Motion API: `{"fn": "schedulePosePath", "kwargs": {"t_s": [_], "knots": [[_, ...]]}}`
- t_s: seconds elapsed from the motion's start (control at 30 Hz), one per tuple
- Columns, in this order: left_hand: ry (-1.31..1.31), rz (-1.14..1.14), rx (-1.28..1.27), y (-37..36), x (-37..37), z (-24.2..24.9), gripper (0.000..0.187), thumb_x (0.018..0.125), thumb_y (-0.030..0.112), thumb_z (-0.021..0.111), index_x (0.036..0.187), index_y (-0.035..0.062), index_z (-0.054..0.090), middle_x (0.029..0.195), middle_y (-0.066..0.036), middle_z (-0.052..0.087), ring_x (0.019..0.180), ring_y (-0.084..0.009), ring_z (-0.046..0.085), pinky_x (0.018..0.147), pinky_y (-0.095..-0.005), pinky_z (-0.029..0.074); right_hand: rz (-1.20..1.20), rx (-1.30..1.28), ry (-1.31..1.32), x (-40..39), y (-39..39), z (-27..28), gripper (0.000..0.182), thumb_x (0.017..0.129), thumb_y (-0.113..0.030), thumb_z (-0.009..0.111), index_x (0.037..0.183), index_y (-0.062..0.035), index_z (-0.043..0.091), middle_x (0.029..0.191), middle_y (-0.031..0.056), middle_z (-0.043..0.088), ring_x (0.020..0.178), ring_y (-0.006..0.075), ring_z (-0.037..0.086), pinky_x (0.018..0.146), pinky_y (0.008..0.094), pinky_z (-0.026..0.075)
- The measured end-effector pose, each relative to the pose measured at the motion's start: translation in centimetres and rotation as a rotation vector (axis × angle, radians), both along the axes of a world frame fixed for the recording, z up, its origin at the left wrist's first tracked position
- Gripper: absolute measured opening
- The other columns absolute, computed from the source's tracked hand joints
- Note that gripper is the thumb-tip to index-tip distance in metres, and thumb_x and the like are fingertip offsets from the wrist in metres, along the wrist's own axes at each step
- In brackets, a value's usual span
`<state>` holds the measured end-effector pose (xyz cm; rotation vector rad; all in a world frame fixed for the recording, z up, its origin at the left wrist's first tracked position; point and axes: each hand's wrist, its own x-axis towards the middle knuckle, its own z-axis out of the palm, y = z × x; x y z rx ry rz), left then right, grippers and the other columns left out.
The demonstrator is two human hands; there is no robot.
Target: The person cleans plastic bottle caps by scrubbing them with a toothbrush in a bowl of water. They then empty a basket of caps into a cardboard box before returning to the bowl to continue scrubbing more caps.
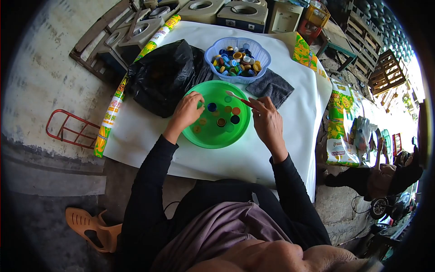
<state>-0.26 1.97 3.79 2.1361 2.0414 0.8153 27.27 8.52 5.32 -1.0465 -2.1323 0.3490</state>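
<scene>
Toothbrush (240, 98) sits pinched in the nearly closed right hand (267, 120).

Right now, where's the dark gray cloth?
In the head view, the dark gray cloth lies right of the green basin, just below the blue basket.

Person, lower centre of the frame: black long sleeves (152, 181) ending at bare wrists, a draped mauve-brown garment (217, 226) with gathered folds over the torso, black legwear (213, 192) beneath; both hands bare, without gloves.
</scene>
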Motion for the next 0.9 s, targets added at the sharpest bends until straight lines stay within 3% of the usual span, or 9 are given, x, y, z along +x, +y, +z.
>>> {"fn": "schedulePosePath", "kwargs": {"t_s": [0.23, 0.27, 0.4, 0.5, 0.6, 0.73, 0.9], "knots": [[-0.168, 0.060, 0.135, 3.2, -0.2, 1.7, 0.017, 0.082, 0.008, 0.075, 0.088, -0.0038, 0.064, 0.087, -0.019, 0.066, 0.085, -0.0383, 0.066, 0.074, -0.0443, 0.052, 0.175, 0.063, -0.049, -1.1, -0.3, -0.1, 0.035, 0.085, 0.001, 0.062, 0.110, -0.0183, 0.076, 0.094, 0.0030, 0.063, 0.086, 0.0253, 0.066, 0.068, 0.0383, 0.053], [-0.186, 0.057, 0.162, 4.3, -0.5, 1.5, 0.017, 0.083, 0.008, 0.075, 0.088, -0.0038, 0.064, 0.087, -0.019, 0.067, 0.085, -0.0382, 0.066, 0.074, -0.0441, 0.052, 0.114, 0.089, -0.025, -1.2, 0.0, -0.5, 0.037, 0.079, 0.002, 0.062, 0.106, -0.0199, 0.077, 0.094, 0.0033, 0.064, 0.087, 0.0253, 0.065, 0.068, 0.0384, 0.055], [-0.133, 0.050, 0.100, 7.6, -1.0, 1.1, 0.023, 0.086, 0.016, 0.076, 0.096, -0.0029, 0.068, 0.092, -0.019, 0.071, 0.085, -0.0315, 0.073, 0.076, -0.0382, 0.057, 0.132, 0.135, -0.156, -0.2, 0.6, -0.9, 0.032, 0.078, -0.001, 0.063, 0.097, -0.0212, 0.080, 0.090, 0.0017, 0.064, 0.082, 0.0241, 0.063, 0.067, 0.0373, 0.053], [-0.087, 0.116, 0.066, 10.5, -1.4, -0.4, 0.030, 0.085, 0.025, 0.077, 0.096, -0.0021, 0.068, 0.094, -0.020, 0.072, 0.088, -0.0338, 0.072, 0.078, -0.0396, 0.057, 0.160, 0.205, -0.206, -0.3, 0.8, -1.1, 0.026, 0.079, -0.006, 0.065, 0.095, -0.0212, 0.080, 0.088, 0.0008, 0.064, 0.081, 0.0225, 0.061, 0.069, 0.0366, 0.051], [-0.033, 0.179, 0.058, 12.6, -1.5, -1.2, 0.037, 0.084, 0.030, 0.077, 0.093, -0.0034, 0.064, 0.093, -0.025, 0.069, 0.092, -0.0433, 0.067, 0.081, -0.0507, 0.052, 0.202, 0.253, -0.280, -1.1, 1.1, -0.9, 0.021, 0.082, -0.012, 0.066, 0.094, -0.0214, 0.080, 0.085, 0.0002, 0.063, 0.083, 0.0211, 0.059, 0.073, 0.0358, 0.047], [-0.101, 0.297, 0.032, 14.0, -1.5, -2.3, 0.047, 0.083, 0.037, 0.077, 0.099, -0.0053, 0.063, 0.100, -0.029, 0.069, 0.099, -0.0453, 0.066, 0.087, -0.0516, 0.052, 0.316, 0.209, -0.237, -1.6, 2.2, -1.5, 0.018, 0.086, -0.016, 0.065, 0.096, -0.0196, 0.080, 0.083, 0.0000, 0.063, 0.085, 0.0214, 0.057, 0.074, 0.0366, 0.043], [-0.270, 0.318, -0.131, 15.1, -2.8, -3.1, 0.058, 0.081, 0.042, 0.077, 0.106, -0.0082, 0.062, 0.106, -0.031, 0.068, 0.107, -0.0467, 0.063, 0.093, -0.0495, 0.051, 0.303, 0.120, -0.213, -0.7, 2.4, -1.1, 0.022, 0.082, -0.014, 0.071, 0.104, -0.0136, 0.077, 0.094, 0.0038, 0.067, 0.091, 0.0228, 0.062, 0.081, 0.0366, 0.048]]}}
